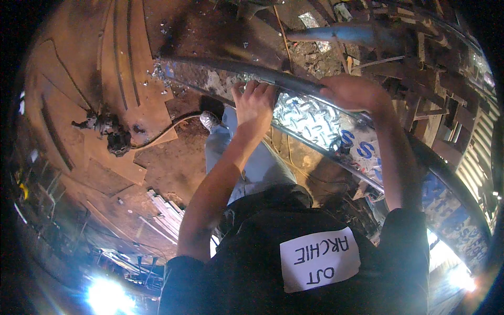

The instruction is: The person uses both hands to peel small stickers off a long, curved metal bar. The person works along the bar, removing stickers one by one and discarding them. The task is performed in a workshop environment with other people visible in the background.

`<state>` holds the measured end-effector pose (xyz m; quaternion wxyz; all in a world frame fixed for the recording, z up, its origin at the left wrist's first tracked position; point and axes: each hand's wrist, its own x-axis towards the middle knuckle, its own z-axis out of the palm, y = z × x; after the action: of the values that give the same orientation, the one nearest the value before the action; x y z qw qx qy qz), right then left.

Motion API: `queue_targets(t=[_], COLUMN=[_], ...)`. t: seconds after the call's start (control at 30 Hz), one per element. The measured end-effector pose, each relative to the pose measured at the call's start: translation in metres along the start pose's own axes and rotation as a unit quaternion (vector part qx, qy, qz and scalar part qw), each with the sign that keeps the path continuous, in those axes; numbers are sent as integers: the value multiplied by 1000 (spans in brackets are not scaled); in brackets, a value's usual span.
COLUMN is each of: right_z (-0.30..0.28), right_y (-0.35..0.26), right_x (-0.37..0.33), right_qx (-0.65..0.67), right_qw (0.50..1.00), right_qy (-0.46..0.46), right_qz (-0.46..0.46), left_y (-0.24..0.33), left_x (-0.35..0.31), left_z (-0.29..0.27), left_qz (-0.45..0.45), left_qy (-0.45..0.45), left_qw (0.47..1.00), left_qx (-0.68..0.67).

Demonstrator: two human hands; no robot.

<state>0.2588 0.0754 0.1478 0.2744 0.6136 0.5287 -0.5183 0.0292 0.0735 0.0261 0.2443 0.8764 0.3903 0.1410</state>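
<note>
A long metal panel crosses in front of me, slanting from the upper left down to the right. A dark tube-like rim runs along its far edge, and blue painted lettering marks its face. Bright light falls on a raised tread pattern between my hands. My left hand lies over the panel with its fingers bent at the rim; the fingertips are partly hidden. Further right, my right hand is closed round the rim, its fingers mostly out of sight on the far side.
Brown sheets cover the ground at left, with a dark, motor-like machine and its cable running toward my shoe. Pale strips lie stacked nearer. A blue pipe and scrap timber crowd the far right.
</note>
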Motion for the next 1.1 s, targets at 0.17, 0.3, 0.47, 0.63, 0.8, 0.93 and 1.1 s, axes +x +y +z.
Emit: queue_targets(t=[0.17, 0.3, 0.47, 0.63, 0.8, 0.93, 1.1], right_z=[-3, -2, -3, -4, -9, -3, -3], right_y=[1, 0, -3, -6, -7, -9, -8], right_x=[-2, 0, 1, -4, -5, -6, -6], right_qx=[-7, -37, -22, -21, -15, -29, -59], right_qw=[1000, 999, 999, 998, 999, 999, 997], right_qy=[-11, -13, -31, -18, -31, -2, 15], right_qz=[-23, 11, 26, 51, 15, 42, 42], left_y=[-6, -11, -11, -18, -20, -23, -36], left_x=[6, 9, 2, -3, -7, -2, 7], left_z=[0, 4, 13, 27, 28, 20, 10], left_qz=[75, 100, 56, -58, -28, 62, 184], left_qy=[-11, 6, 33, 44, 51, 50, 0], left_qw=[997, 993, 994, 973, 980, 990, 983], left_qx=[-1, -67, -86, -220, -193, -119, -25])
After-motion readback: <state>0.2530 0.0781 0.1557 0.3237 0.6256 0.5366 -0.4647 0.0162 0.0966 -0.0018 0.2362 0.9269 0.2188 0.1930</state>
